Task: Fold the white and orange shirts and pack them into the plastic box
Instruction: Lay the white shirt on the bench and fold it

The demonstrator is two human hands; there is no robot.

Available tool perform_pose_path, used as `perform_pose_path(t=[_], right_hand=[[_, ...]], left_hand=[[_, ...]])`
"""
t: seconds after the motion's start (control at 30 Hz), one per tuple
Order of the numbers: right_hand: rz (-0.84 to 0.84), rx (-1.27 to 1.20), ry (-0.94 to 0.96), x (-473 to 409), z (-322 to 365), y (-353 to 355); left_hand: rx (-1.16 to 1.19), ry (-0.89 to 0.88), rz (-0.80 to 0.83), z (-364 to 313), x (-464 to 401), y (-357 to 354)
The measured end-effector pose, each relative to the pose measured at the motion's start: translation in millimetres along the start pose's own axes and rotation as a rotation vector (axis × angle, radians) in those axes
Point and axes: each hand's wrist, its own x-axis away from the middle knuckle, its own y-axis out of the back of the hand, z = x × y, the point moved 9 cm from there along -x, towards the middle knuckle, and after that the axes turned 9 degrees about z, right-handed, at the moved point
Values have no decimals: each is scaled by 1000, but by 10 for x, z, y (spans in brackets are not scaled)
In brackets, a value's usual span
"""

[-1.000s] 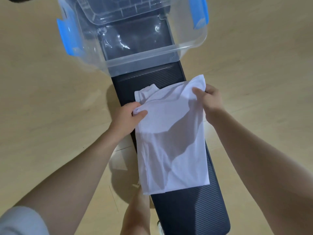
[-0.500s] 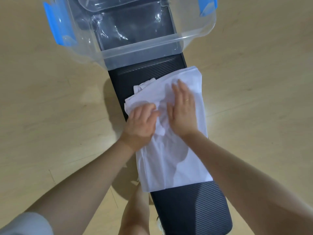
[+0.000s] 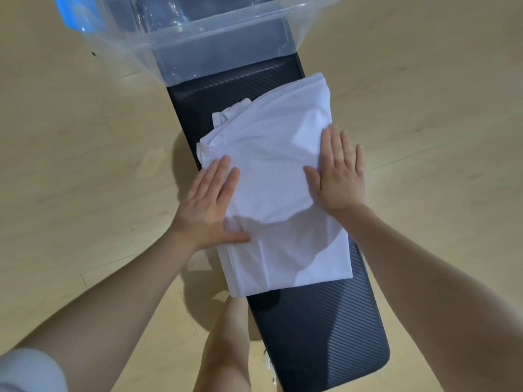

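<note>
The white shirt [image 3: 274, 171] lies partly folded on a narrow black padded bench [image 3: 317, 329], with its upper half doubled over the lower half. My left hand [image 3: 209, 205] rests flat on the shirt's left edge, fingers spread. My right hand [image 3: 336, 174] presses flat on the shirt's right side and wears a ring. The clear plastic box [image 3: 215, 32] with a blue latch [image 3: 76, 15] stands at the bench's far end, beyond the shirt. No orange shirt is in view.
Light wooden floor [image 3: 85, 137] surrounds the bench on both sides. My bare leg [image 3: 226, 343] shows below the bench's left edge, with part of a shoe [image 3: 268, 363] beside it.
One second ago both hands held the shirt's top edge up. They laid it down and pressed at the middle, and now the hands have slid apart to the shirt's left and right sides.
</note>
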Motion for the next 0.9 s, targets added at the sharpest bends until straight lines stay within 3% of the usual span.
perform_pose_path(t=[0.13, 0.23, 0.3, 0.4, 0.53, 0.67, 0.73, 0.83, 0.9], right_hand=[[-65, 115, 198, 606, 366, -168], [8, 67, 329, 1051, 658, -482], [72, 18, 298, 1227, 693, -650], [87, -149, 101, 1379, 497, -668], [124, -302, -289, 1609, -95, -628], [158, -369, -311, 1814, -264, -585], [139, -529, -375, 1844, -328, -603], [151, -871, -556, 1850, -399, -679], [150, -879, -579, 1804, -440, -671]], left_hand=[[198, 136, -111, -266, 395, -19], [431, 405, -234, -362, 675, -123], [659, 668, -296, -370, 902, -203], [919, 1028, -239, -517, 1256, -440], [934, 944, -204, -749, 1366, -528], [927, 1004, -137, -715, 1412, -641], [1015, 1014, -154, -680, 1405, -649], [1133, 883, -258, -681, 1393, -473], [1264, 830, -270, -706, 1463, -434]])
